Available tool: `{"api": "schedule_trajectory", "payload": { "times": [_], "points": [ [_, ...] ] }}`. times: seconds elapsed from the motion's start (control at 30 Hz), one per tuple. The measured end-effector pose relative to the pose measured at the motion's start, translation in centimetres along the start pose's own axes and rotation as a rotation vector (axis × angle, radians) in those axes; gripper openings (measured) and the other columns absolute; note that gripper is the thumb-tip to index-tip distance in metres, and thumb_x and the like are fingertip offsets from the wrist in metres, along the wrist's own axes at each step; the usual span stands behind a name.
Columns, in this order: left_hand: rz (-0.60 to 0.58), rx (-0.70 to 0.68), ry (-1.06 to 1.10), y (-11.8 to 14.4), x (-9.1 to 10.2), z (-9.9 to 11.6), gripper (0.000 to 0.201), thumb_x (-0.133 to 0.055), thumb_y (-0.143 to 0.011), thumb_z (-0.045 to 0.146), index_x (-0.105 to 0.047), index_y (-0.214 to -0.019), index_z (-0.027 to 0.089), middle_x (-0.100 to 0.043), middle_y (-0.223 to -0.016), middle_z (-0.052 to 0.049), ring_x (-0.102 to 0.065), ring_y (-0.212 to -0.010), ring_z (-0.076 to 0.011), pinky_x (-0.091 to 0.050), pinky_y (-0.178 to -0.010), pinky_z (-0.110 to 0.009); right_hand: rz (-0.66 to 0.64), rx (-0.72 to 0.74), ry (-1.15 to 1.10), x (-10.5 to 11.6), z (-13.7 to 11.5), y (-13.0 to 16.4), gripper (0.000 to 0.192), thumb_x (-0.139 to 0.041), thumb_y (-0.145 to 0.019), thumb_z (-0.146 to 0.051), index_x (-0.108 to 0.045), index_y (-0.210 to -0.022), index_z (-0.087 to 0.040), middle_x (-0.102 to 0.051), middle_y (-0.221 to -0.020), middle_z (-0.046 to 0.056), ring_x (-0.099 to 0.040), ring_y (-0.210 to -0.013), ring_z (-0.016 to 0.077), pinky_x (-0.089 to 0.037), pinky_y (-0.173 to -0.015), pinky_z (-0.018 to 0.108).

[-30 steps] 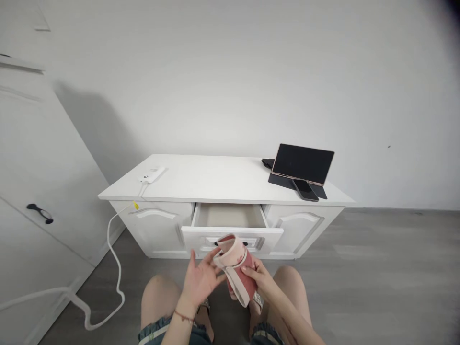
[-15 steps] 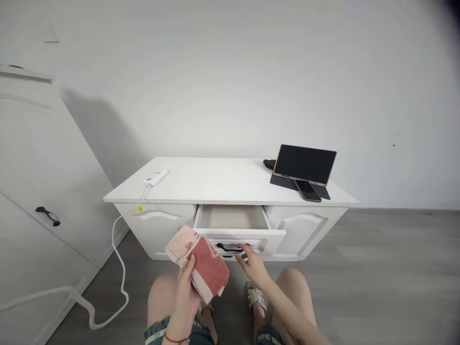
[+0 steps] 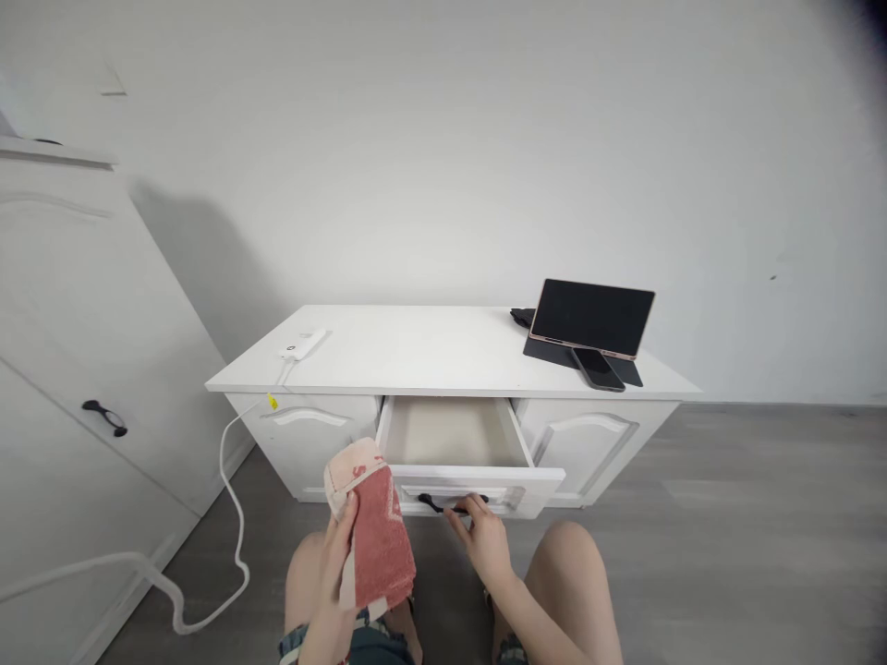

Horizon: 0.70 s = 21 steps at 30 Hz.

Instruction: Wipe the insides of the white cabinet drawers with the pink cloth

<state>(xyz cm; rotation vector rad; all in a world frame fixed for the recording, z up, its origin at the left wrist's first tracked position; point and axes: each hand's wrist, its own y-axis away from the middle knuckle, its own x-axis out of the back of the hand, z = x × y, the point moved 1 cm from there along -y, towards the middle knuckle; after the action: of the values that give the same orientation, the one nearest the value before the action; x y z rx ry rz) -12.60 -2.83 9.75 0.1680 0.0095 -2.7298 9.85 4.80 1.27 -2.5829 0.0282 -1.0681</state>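
A folded red and cream towel (image 3: 378, 531) is gripped in my left hand (image 3: 339, 545), its thumb across the front and the other fingers behind the cloth. To the right, my right hand (image 3: 485, 536) has its fingers closed on the black handle (image 3: 443, 505) of a white drawer (image 3: 478, 482). The drawer is pulled out from the middle of a white cabinet (image 3: 402, 356), and its pale bottom shows bare. The towel hangs in front of the left end of the drawer front.
On the cabinet top are a white power strip (image 3: 303, 344), a propped tablet (image 3: 590, 317), a phone (image 3: 597, 369) and a dark item (image 3: 522, 317) behind the tablet. A white cable (image 3: 239, 526) runs down to the floor. At left stands a white wardrobe (image 3: 90, 314).
The drawer has come further out toward me. My right hand has closed on its handle and moved nearer. The towel in my left hand has tilted more upright and dropped a little.
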Motion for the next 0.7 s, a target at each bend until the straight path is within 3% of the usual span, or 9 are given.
{"api": "schedule_trajectory", "payload": {
  "times": [0.1, 0.2, 0.3, 0.4, 0.47, 0.57, 0.63, 0.7],
  "points": [
    [0.086, 0.044, 0.048, -1.7, -1.8, 2.2, 0.029, -0.061, -0.069, 0.041, -0.069, -0.092, 0.026, -0.070, -0.104, -0.003, -0.053, -0.118, -0.0297, -0.044, -0.099, -0.041, -0.034, -0.006, -0.006, 0.1, 0.1, 1.7, 0.028, -0.046, -0.090, -0.043, -0.061, -0.085, -0.020, -0.063, -0.087, 0.005, -0.060, -0.063, 0.0153, -0.041, -0.061, 0.025],
    [-0.007, 0.120, 0.089, -4.1, -4.2, 5.7, 0.033, -0.062, -0.066, 0.035, -0.067, -0.094, 0.018, -0.071, -0.096, -0.005, -0.061, -0.104, -0.0296, -0.048, -0.092, -0.041, -0.039, -0.015, -0.017, 0.0, 0.0, 3.3, 0.029, -0.045, -0.091, -0.044, -0.061, -0.086, -0.020, -0.063, -0.089, 0.006, -0.060, -0.063, 0.0153, -0.043, -0.061, 0.025],
    [-0.329, -0.003, -0.025, -7.5, -6.7, 9.4, 0.046, -0.058, -0.074, 0.036, -0.058, -0.117, 0.018, -0.068, -0.108, -0.005, -0.060, -0.105, -0.0251, -0.046, -0.092, -0.037, -0.041, -0.028, -0.029, 0.0, -0.1, 4.0, 0.030, -0.044, -0.091, -0.044, -0.061, -0.086, -0.020, -0.062, -0.090, 0.005, -0.060, -0.063, 0.0150, -0.043, -0.061, 0.025],
    [-0.690, -0.265, -0.393, -12.1, -9.3, 11.1, 0.043, -0.059, -0.073, 0.031, -0.059, -0.115, 0.018, -0.065, -0.116, -0.004, -0.055, -0.111, -0.0226, -0.040, -0.098, -0.033, -0.036, -0.012, -0.040, 0.0, -0.2, 4.0, 0.030, -0.044, -0.091, -0.045, -0.060, -0.086, -0.020, -0.061, -0.088, 0.005, -0.060, -0.064, 0.0155, -0.043, -0.062, 0.025],
    [-0.882, -0.312, -0.647, -15.3, -11.0, 10.4, 0.037, -0.059, -0.069, 0.023, -0.063, -0.106, 0.017, -0.068, -0.108, -0.003, -0.058, -0.101, -0.0219, -0.041, -0.094, -0.032, -0.029, -0.001, -0.047, 0.0, -0.2, 3.9, 0.031, -0.043, -0.091, -0.045, -0.060, -0.086, -0.020, -0.061, -0.089, 0.005, -0.060, -0.065, 0.0156, -0.043, -0.062, 0.025],
    [-1.081, -0.121, -0.948, -18.9, -12.6, 7.4, 0.033, -0.060, -0.060, 0.015, -0.067, -0.092, 0.017, -0.071, -0.088, -0.001, -0.062, -0.084, -0.0209, -0.047, -0.080, -0.029, -0.031, 0.004, -0.050, -0.2, 0.0, 3.8, 0.031, -0.043, -0.091, -0.045, -0.060, -0.087, -0.020, -0.060, -0.088, 0.005, -0.060, -0.064, 0.0154, -0.043, -0.061, 0.025],
    [-1.170, 0.009, -1.061, -20.1, -13.0, 5.0, 0.029, -0.065, -0.053, 0.016, -0.068, -0.081, 0.020, -0.070, -0.075, 0.002, -0.063, -0.074, -0.0200, -0.049, -0.071, -0.028, -0.028, 0.009, -0.052, -0.3, 0.1, 3.9, 0.031, -0.043, -0.091, -0.044, -0.061, -0.086, -0.020, -0.060, -0.088, 0.005, -0.060, -0.064, 0.0151, -0.043, -0.061, 0.024],
    [-1.198, 0.041, -1.096, -20.7, -12.9, 3.0, 0.034, -0.070, -0.047, 0.018, -0.069, -0.081, 0.023, -0.069, -0.072, 0.004, -0.063, -0.070, -0.0187, -0.049, -0.068, -0.027, -0.020, 0.013, -0.060, -0.4, 0.2, 3.9, 0.030, -0.044, -0.091, -0.044, -0.061, -0.086, -0.020, -0.061, -0.088, 0.005, -0.060, -0.064, 0.0150, -0.044, -0.060, 0.024]
  ]
}}
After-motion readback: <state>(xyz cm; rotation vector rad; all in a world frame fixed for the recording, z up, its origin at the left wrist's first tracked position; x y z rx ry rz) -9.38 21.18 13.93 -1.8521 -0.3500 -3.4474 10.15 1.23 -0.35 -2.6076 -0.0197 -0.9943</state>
